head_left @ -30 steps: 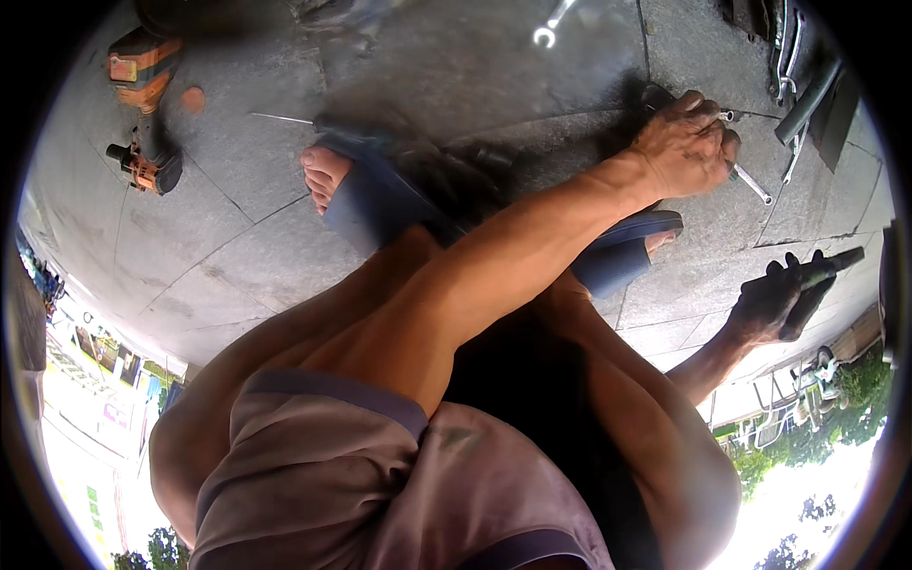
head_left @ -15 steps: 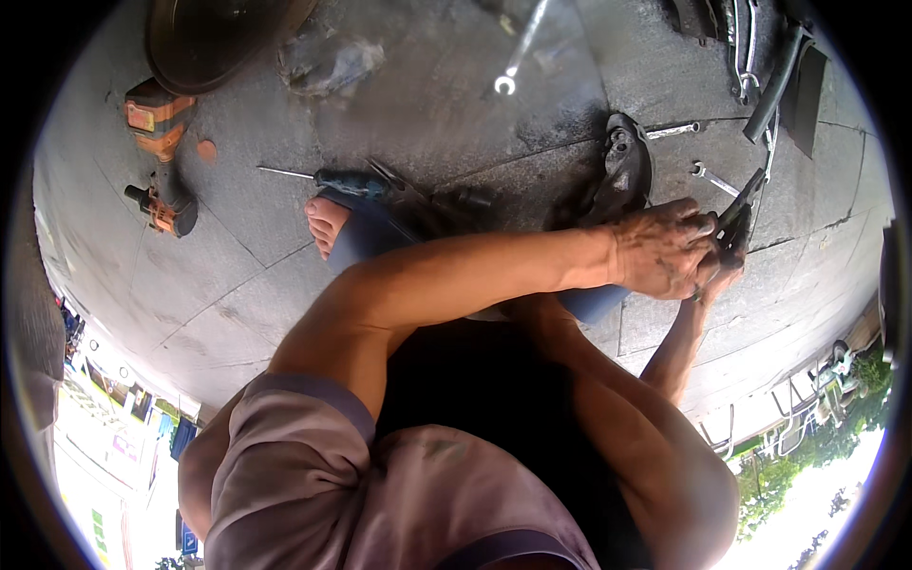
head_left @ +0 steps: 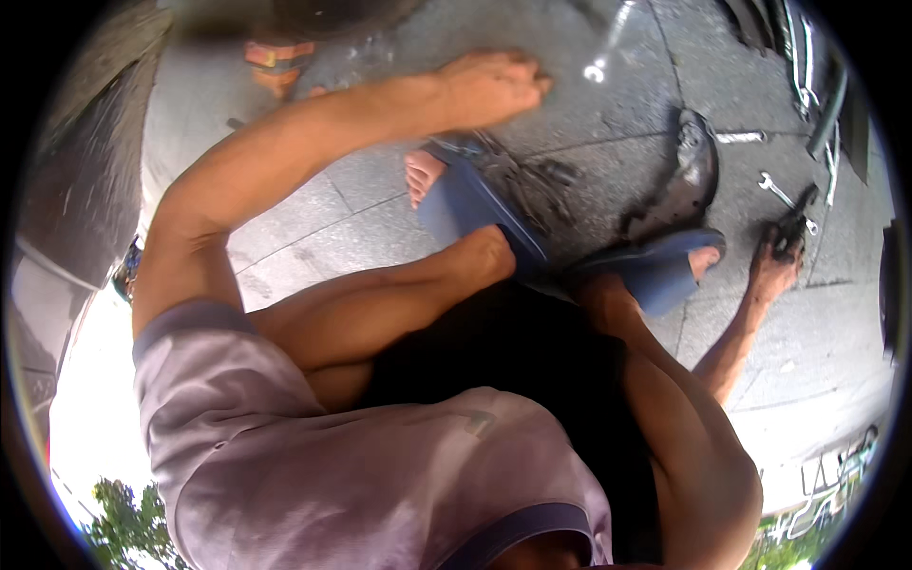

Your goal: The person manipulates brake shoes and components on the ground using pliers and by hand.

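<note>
My left hand point(head_left: 494, 88) is in the air over the floor, beyond my left sandal. Motion smears its fingers, and no object shows in it. Low at the far right, my right hand point(head_left: 776, 269) is closed around a dark, narrow, greasy-looking piece point(head_left: 806, 201) whose kind I cannot make out. Beside that hand lies a small open-end wrench point(head_left: 775, 190). A dark curved metal part point(head_left: 698, 171) rests on the floor between the two hands, with a short silver tool point(head_left: 741, 138) next to it.
Another wrench point(head_left: 608, 47) lies farther off. Partly hidden beyond my left arm is an orange-and-black power tool point(head_left: 277, 65). Dark tools point(head_left: 532, 185) lie between my blue sandals point(head_left: 475, 204). Long metal tools point(head_left: 798, 57) and dark pieces are at the far right.
My left hand has left the dark piece and swung left and away from me. My right hand keeps the piece, lower at the right. The view has shifted.
</note>
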### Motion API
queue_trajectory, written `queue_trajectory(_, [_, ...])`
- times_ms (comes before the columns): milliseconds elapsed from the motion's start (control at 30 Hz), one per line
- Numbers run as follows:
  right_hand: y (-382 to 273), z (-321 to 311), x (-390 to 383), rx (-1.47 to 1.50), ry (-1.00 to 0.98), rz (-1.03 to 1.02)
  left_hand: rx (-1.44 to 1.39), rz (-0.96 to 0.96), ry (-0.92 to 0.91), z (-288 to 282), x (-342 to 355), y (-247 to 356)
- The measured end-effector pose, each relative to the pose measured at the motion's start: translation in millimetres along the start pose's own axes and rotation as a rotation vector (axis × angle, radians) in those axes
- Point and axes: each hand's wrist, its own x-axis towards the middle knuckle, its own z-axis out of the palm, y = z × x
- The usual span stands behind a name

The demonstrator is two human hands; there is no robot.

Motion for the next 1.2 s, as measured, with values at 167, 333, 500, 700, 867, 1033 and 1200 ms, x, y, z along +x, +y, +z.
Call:
queue_trajectory(167, [-8.0, -3.4, 0.0, 0.114, 0.018, -0.066, 0.098, -0.041, 0.125, -23.3, -19.0, -38.1])
queue_trajectory(333, [-13.2, -11.2, -0.1, 0.083, -0.03, -0.001, 0.005, 0.123, -0.395, -16.5, -62.2, -31.9])
queue_trajectory(500, [-21.6, -14.3, -0.9, 0.077, -0.061, 0.06, -0.197, 0.066, -0.394, 25.4, -66.0, -5.8])
queue_trajectory(700, [-24.7, -20.9, 0.8, 0.162, -0.084, 0.163, -0.278, -0.087, -0.609, 16.3, -50.6, -10.4])
queue_trajectory(867, [-11.0, -18.5, 4.2, 0.278, -0.125, 0.282, -0.538, -0.151, -0.099, -40.8, -33.9, -2.1])
queue_trajectory(1033, [-23.1, -36.5, 11.2, 0.721, -0.266, 0.645, -0.756, 0.131, 0.134, -95.4, 82.2, 83.9])
queue_trajectory(1200, [-1.7, -41.3, -8.0, 0.973, -0.179, 0.429, -0.808, 0.428, 0.478, -124.5, 173.8, 178.7])
